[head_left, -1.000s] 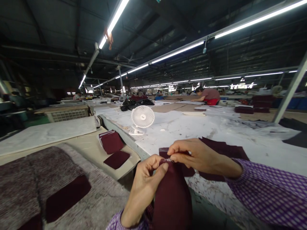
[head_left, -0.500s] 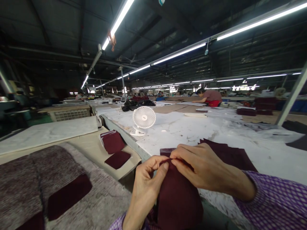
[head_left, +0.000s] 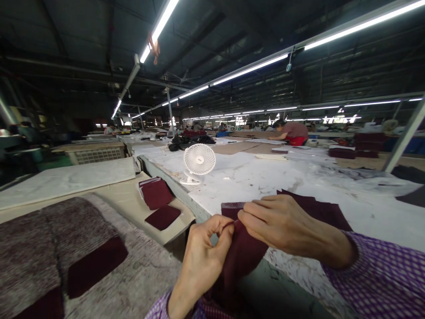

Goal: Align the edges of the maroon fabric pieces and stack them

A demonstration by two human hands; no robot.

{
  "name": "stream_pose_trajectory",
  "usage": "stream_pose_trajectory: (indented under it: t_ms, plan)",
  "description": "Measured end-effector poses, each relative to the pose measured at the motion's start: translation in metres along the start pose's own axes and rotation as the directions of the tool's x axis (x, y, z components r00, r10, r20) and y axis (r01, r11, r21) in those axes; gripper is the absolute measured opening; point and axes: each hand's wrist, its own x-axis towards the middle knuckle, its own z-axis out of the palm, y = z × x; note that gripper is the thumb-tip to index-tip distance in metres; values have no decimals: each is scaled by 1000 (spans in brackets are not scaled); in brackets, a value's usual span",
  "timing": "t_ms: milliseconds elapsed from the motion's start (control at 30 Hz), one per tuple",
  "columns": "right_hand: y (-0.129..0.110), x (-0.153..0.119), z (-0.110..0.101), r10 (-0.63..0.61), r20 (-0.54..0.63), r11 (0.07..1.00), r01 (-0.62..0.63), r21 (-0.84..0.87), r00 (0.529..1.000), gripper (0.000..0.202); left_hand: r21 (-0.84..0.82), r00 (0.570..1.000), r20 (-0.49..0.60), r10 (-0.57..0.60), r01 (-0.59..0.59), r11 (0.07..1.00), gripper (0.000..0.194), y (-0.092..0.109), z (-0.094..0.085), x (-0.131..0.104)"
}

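A maroon fabric piece (head_left: 239, 254) hangs from my two hands over the near edge of the white-topped table. Thumb and forefinger of my left hand (head_left: 207, 254) pinch its upper edge. Right beside them, the bent fingers of my right hand (head_left: 279, 223) are closed on the same edge; the fingertips are partly hidden behind the cloth and knuckles. Behind the hands lies another maroon piece with a greyish strip (head_left: 229, 210). More maroon fabric pieces (head_left: 320, 212) lie on the table beyond my right wrist.
A white clip fan (head_left: 199, 159) stands on the white tabletop (head_left: 245, 170). To the left, a stack of maroon pieces (head_left: 156, 193) rests on a beige board. A fuzzy grey surface (head_left: 133, 266) carries a dark maroon piece (head_left: 96, 266). Farther back, a person (head_left: 295, 132) leans over the table.
The hanging fabric has swung and folded toward the lower left, uncovering the table edge below my right hand. Both hands keep nearly the same place, still pinching.
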Motion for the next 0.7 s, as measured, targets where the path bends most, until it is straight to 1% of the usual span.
stream_pose_trajectory:
  t_ms: [67,133,167,200,233,300,367,433,533,600,667,700]
  plan:
    - [4,0,-2,74,46,976,-81,204,996,22,-133,995,57,-84,91,987,25,2,-4,0]
    - [6,0,-7,171,72,889,-185,419,983,19,-244,983,107,-146,169,955,26,4,-5,0]
    - [5,1,-9,208,62,851,-212,481,976,18,-281,980,113,-164,190,941,26,4,-5,0]
    - [4,1,-11,234,35,836,-220,502,972,16,-305,979,106,-171,196,932,26,5,-4,-1]
    - [2,2,-12,239,8,845,-212,492,971,14,-316,981,93,-170,191,929,25,6,-3,-1]
    - [-4,3,-12,191,-13,890,-168,423,981,13,-304,986,82,-146,164,938,25,7,0,0]
    - [-8,3,-9,146,2,923,-137,359,989,15,-264,988,98,-119,141,954,25,8,2,0]
    - [-10,4,-6,135,17,930,-133,343,991,18,-216,989,113,-95,118,969,25,8,3,0]
    - [-9,5,-3,180,27,906,-176,384,983,18,-160,989,140,-53,75,984,23,8,1,0]
    - [-8,5,-4,231,17,887,-217,408,973,17,-143,987,160,-16,39,989,21,7,-2,-1]
    - [-9,6,-4,270,2,875,-247,417,963,16,-126,989,147,20,-1,992,21,7,-4,-1]
    - [-10,6,-5,279,-2,874,-254,414,960,15,-107,992,119,37,-24,994,20,6,-4,-1]
